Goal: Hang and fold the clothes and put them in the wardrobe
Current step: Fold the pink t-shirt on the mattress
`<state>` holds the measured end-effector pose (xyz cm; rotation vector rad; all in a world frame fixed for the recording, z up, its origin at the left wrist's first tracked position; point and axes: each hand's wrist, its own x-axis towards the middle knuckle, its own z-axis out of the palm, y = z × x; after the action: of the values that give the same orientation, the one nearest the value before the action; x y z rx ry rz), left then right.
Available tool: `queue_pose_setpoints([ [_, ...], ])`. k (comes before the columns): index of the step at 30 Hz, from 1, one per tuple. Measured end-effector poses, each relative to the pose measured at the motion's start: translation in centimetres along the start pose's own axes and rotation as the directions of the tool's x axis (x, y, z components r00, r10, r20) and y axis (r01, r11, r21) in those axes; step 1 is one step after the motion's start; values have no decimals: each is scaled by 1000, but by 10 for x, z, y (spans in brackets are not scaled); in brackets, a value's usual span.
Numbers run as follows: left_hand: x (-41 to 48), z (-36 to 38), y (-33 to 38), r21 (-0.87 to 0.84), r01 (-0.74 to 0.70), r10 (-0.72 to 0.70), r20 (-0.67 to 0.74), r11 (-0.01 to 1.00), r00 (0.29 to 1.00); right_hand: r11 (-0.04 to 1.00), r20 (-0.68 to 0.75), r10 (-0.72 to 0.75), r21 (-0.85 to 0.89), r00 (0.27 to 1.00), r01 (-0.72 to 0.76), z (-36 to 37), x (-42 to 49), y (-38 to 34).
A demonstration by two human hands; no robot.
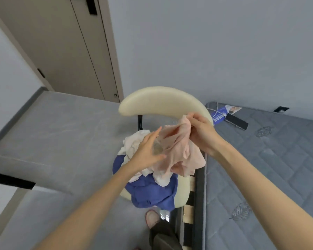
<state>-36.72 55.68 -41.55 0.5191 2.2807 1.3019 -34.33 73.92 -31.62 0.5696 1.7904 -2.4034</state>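
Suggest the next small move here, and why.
Probably the left hand, open beside the pink garment, should grip its upper edge: the right hand holds it bunched above the clothes pile on the chair, and a second grip would spread it.

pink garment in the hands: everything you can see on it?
The pink garment is thin, soft, pale peach-pink fabric, crumpled, so its cut can't be read. The right hand pinches its bunched top edge, held up in front of the chair backrest. The rest hangs in loose folds onto the white garment and blue garment piled on the seat. The left hand, fingers straight, appears to touch its left side.
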Motion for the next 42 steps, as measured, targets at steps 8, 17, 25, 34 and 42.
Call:
queue_pose_setpoints([
  [8, -45, -23, 86, 19, -248, 247, 58, 969, 967, 965, -142, -257, 17, 956, 262, 34, -99, -96],
  [17, -82, -57, 142, 26, -306, 305, 52, 952, 951, 947, -508, -255, 41, 823, 319, 7, -150, -107],
  [25, -86, -57, 193, 53, -342, 346, -168, 938, 923, 850, -129, -128, -526, 983, 42, 6, -188, -73],
  [34, -81, -46, 215, 103, -355, 369, -245, 929, 896, 612, -183, -591, -737, 786, 288, -14, -210, -99],
  [42, -97, -31, 235, 230, -367, 274, 356, 901, 894, 612, -200, -688, -676, 698, 409, -26, -223, -175],
])
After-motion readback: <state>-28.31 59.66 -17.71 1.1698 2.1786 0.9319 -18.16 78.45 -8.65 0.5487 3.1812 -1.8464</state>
